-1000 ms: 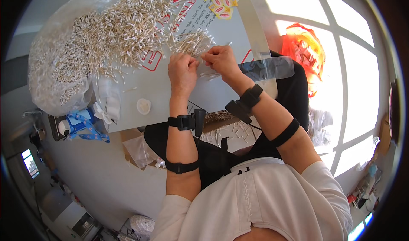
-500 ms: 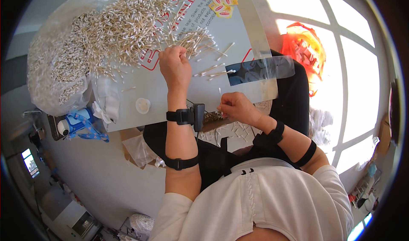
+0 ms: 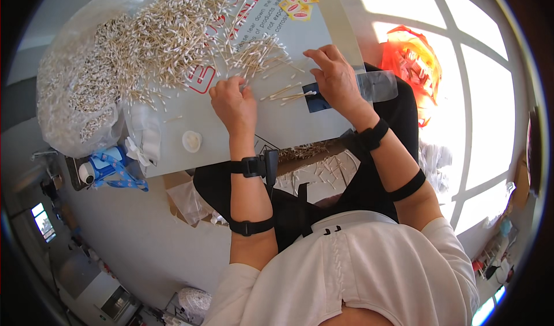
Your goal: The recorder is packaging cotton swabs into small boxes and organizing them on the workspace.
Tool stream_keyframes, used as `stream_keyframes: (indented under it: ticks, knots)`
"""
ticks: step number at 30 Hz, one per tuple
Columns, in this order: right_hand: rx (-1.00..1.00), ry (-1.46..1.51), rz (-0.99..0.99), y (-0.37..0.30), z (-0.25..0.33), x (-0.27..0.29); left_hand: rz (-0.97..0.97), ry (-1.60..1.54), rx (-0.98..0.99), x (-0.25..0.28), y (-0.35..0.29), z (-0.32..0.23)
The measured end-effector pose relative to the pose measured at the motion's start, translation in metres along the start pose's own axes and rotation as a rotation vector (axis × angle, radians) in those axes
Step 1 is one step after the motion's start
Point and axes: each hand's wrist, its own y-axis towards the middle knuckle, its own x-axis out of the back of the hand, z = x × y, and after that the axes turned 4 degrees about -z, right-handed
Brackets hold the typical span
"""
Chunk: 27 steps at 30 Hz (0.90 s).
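My left hand (image 3: 234,105) hovers low over the grey tabletop, its fingers curled together in front of a small heap of cotton swabs (image 3: 259,56). A pale bit shows at its fingertips, too small to name. Farther right, my right hand (image 3: 339,85) reaches over the table with thumb and forefinger apart and nothing visible between them. Several loose swabs (image 3: 288,95) lie between the hands, their tips reaching onto a dark film strip (image 3: 314,102). That strip is partly covered by my right hand. A large pile of swabs (image 3: 173,29) spreads across the far left.
A clear plastic bag (image 3: 55,104) full of swabs leans at the left. Nearby are a small white dish (image 3: 192,142) and a blue-and-white bottle (image 3: 109,160). Yellow packets (image 3: 297,0) lie at the back. An orange bag (image 3: 411,66) stands right; loose swabs (image 3: 323,173) lie below the table edge.
My right hand has risen from the table's near edge to over the tabletop; the swab it pinched is no longer seen. My left hand has drawn back slightly from the small heap.
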Motion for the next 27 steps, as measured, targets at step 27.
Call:
stream_keyframes:
  ticks: [27]
  knots:
    - [-0.015,-0.117,0.091,0.006,-0.012,-0.022,0.024,-0.124,-0.147,-0.018,-0.005,-0.022]
